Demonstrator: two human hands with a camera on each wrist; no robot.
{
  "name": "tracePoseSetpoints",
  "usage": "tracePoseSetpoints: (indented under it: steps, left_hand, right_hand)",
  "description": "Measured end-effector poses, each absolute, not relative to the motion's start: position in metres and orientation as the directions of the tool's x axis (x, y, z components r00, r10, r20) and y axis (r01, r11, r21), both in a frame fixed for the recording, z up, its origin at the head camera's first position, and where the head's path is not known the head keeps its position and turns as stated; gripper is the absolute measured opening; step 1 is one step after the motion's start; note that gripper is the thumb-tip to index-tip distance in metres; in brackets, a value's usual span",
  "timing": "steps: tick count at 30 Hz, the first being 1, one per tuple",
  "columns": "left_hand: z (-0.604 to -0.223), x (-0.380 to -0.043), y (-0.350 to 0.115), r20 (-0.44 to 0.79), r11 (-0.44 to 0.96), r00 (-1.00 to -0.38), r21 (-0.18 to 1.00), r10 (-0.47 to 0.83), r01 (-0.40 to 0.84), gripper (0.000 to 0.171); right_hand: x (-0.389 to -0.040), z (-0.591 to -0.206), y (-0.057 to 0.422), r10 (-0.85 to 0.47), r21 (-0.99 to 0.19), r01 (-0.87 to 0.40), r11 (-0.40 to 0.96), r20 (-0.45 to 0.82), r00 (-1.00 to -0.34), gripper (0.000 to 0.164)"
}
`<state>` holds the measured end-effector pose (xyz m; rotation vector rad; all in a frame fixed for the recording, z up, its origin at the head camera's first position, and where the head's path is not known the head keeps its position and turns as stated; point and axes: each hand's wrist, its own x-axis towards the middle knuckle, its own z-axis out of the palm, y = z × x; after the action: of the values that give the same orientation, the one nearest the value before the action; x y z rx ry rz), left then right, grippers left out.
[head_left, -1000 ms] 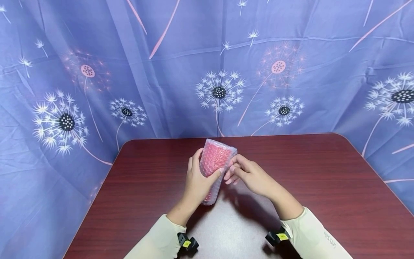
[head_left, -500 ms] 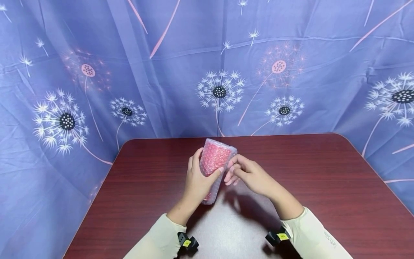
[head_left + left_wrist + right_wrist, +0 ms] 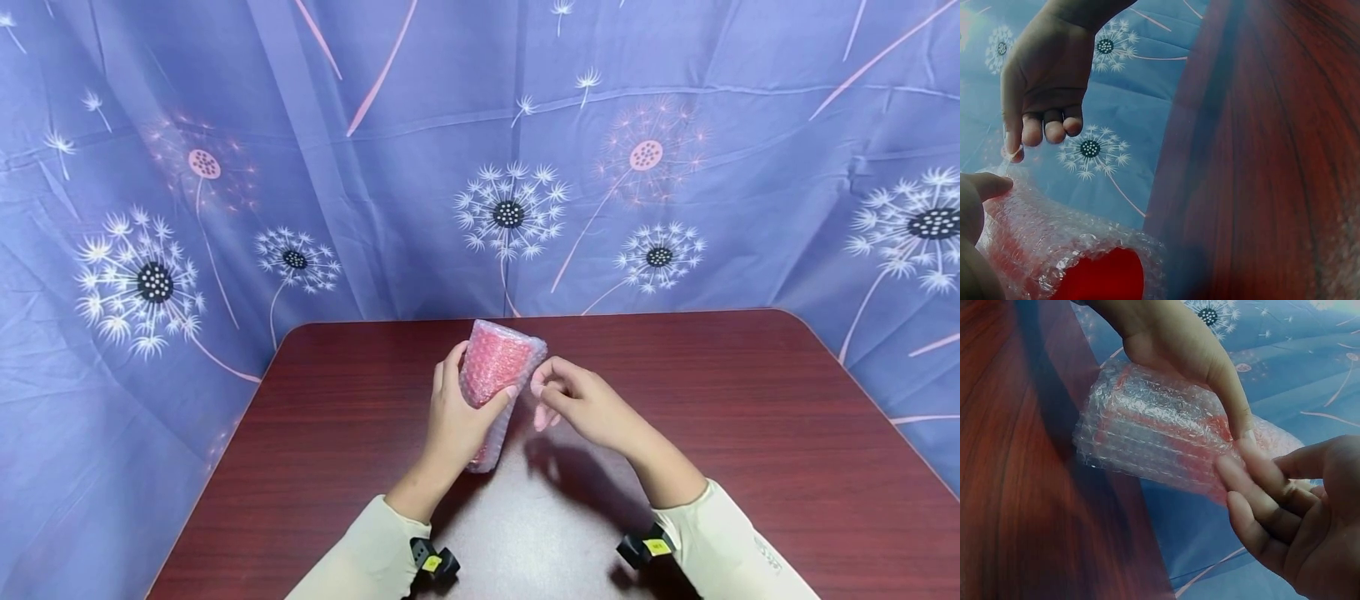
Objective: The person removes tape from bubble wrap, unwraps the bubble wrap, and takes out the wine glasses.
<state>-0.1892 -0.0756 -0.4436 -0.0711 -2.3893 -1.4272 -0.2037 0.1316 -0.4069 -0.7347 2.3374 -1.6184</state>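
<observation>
A red object in clear bubble wrap [image 3: 501, 360] is held slanted over the table by my left hand [image 3: 459, 421], thumb across its front and fingers round the far side. The left wrist view looks into the wrap's open end, where the red object [image 3: 1107, 278] shows bare. My right hand [image 3: 596, 410] is beside the wrap's right edge, thumb and forefinger tips together, other fingers loosely bent. Between those tips and the bubble wrap, a faint thin clear strip [image 3: 1005, 166] like tape shows in the left wrist view. Ridged bubble wrap [image 3: 1141, 440] fills the middle of the right wrist view.
The reddish-brown wooden table [image 3: 712, 392] spreads under both hands, with a bright reflection near the front. A blue dandelion-print curtain [image 3: 405, 208] hangs behind it and along the sides. A black wrist camera [image 3: 435, 560] sits at the left cuff, another black camera [image 3: 643, 548] at the right.
My right hand has drawn slightly right, away from the wrap's edge, with thumb and forefinger closing together. The wrapped object and left hand have shifted a little left.
</observation>
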Motion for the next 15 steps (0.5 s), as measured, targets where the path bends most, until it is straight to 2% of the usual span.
tracePoseSetpoints:
  steps: [8,15]
  left_hand:
    - [-0.4443,-0.1885,-0.0746,0.305,0.487,-0.944,0.848,-0.124,0.210,0.089]
    - [-0.4427,-0.1861,-0.0731,0.269,0.481,-0.958,0.856,-0.102,0.189,0.091]
  right_hand:
    - [-0.2031,-0.4058,0.1309,-0.521,-0.932,-0.273,0.236,0.116,-0.846,0.010]
    - [-0.2029,-0.4066,0.1282,-0.492,-0.921,-0.269,0.281,0.103,-0.865,0.016]
